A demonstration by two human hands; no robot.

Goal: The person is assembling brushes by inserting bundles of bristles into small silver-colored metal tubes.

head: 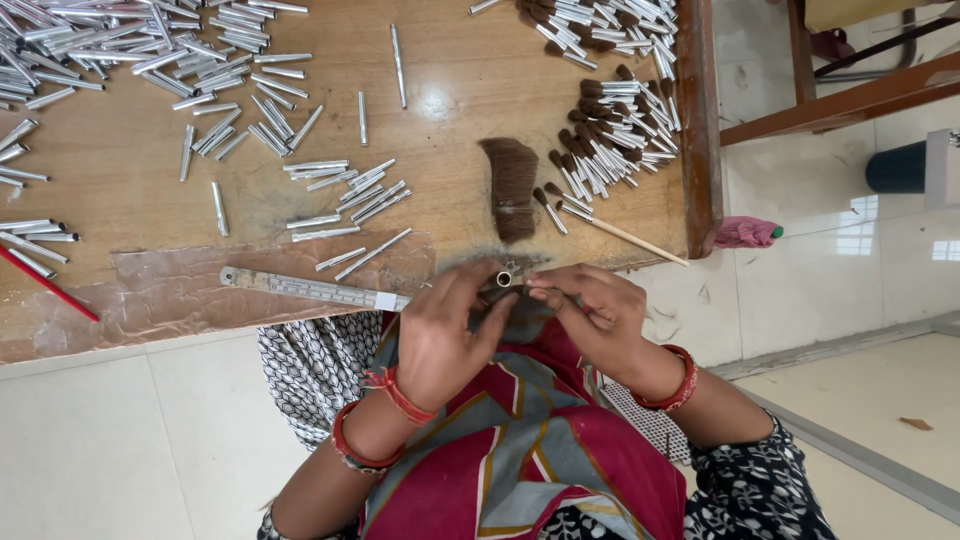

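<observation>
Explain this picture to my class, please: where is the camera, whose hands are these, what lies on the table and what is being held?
There is no machine here. One camera sits on a person's head and looks down at their own two bare hands. The left hand and right hand meet at the near edge of a wooden table, pinching a small metal tube between the fingertips. On the table lie many loose silver tubes, a flat metal ruler, a tuft of brown bristle, and, to the right, finished tubes with brown bristle tips. A thin wooden stick lies near the edge.
</observation>
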